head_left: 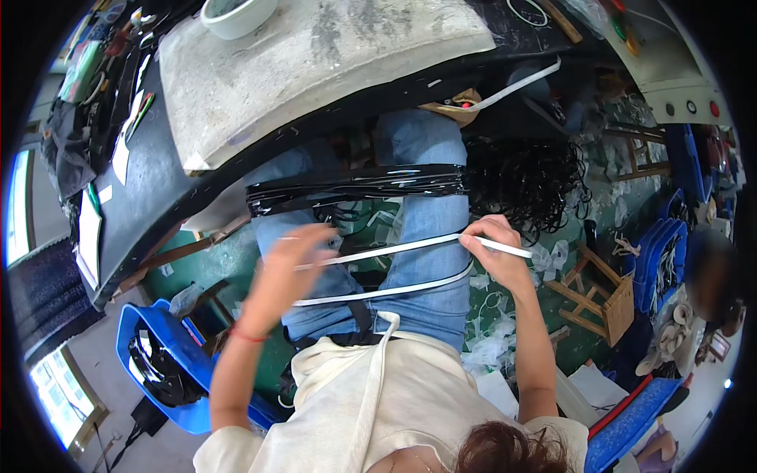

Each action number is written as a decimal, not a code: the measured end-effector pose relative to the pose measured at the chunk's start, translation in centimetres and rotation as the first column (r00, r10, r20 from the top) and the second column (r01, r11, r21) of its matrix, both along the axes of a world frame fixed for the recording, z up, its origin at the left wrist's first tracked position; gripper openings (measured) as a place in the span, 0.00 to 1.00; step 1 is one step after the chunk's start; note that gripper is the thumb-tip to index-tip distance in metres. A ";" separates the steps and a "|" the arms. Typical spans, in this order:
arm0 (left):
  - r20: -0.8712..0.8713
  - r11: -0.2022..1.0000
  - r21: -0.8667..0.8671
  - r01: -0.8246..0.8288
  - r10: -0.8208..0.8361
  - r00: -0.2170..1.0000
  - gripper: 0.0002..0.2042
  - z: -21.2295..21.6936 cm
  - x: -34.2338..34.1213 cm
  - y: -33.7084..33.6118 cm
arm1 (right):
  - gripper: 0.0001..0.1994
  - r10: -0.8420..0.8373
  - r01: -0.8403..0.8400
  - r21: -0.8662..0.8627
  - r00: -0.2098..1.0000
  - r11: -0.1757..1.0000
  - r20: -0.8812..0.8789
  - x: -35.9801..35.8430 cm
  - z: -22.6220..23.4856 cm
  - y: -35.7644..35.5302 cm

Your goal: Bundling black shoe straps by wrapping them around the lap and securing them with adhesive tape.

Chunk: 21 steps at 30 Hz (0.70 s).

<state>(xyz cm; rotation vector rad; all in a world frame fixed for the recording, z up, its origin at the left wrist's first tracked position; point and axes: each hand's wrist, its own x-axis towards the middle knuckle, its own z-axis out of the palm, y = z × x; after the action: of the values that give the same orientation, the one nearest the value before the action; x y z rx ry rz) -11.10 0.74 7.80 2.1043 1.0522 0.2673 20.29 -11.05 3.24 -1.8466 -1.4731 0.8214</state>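
A narrow white strip (pixel 402 247) runs across above my thighs. My right hand (pixel 497 240) pinches it between thumb and fingers over my right knee side, and a short flat end sticks out to the right. My left hand (pixel 296 260) is smeared by motion at the strip's other end, so its grip does not show. Nearer my waist a second white length (pixel 394 290) crosses the lap and bends up towards my right hand; whether both are one piece, I cannot tell. Beyond them a bundle of glossy black strips (pixel 355 188) lies across both thighs.
Ahead stands a black worktable (pixel 169 213) with a stained pale slab (pixel 315 71) and a white bowl (pixel 236 17). A heap of black strips (pixel 528 185) hangs right of my knee. Blue chair-like bin (pixel 169 366) at left, wooden stool (pixel 595 296) at right.
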 end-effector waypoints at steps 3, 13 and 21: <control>0.180 0.944 -0.284 0.167 -0.118 0.976 0.18 -3.1 8.9 -1.7 | 0.06 -0.001 0.000 -0.003 0.995 1.000 -0.102 -0.4 1.2 0.3; -0.003 0.779 -0.618 0.102 -0.132 0.991 0.12 -3.0 11.9 0.9 | 0.10 -0.379 0.271 -0.272 0.759 0.923 -0.529 1.4 -0.6 -0.6; -0.035 0.786 -0.612 0.087 -0.136 0.990 0.12 -3.5 11.2 1.1 | 0.07 -0.267 0.218 -0.159 0.851 0.963 -0.452 1.0 -3.6 -0.2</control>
<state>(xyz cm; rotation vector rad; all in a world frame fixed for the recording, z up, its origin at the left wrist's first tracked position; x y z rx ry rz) 0.13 1.87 4.30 1.5793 0.8959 -0.2023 21.32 -11.23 -0.33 -1.6986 -0.8849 1.1368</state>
